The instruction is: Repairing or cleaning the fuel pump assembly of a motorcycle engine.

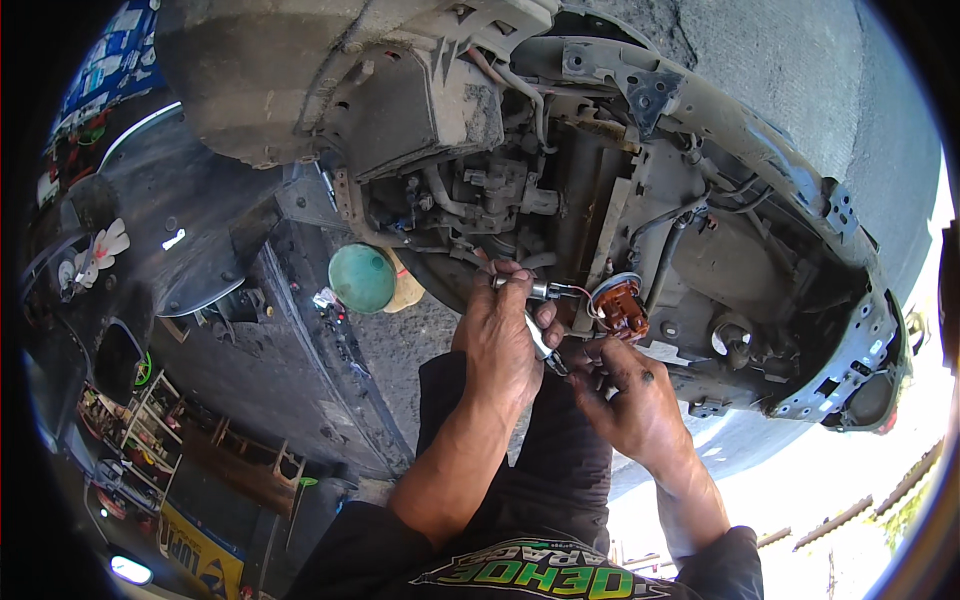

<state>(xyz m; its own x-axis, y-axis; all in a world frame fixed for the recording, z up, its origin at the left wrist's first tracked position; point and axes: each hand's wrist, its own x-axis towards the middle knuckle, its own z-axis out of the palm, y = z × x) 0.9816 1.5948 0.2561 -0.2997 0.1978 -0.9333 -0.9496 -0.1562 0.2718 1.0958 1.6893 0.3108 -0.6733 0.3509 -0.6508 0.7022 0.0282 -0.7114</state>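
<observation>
My left hand curls around a silver metal cylinder. Lower in the same grip is a slim whitish piece with a dark end pointing at my right fingers; its kind is unclear. Thin wires run from the cylinder to a reddish-brown plastic part with a round grey rim. Just below that part is my right hand, thumb and fingers closed together near the dark end. Its index finger meets the part's lower edge, but what the fingertips pinch is hidden.
The stripped front of a car, with exposed metal, hoses and brackets, fills the space ahead. A green round container stands on the ground to the left. Dark body panels and a cluttered shelf are farther left.
</observation>
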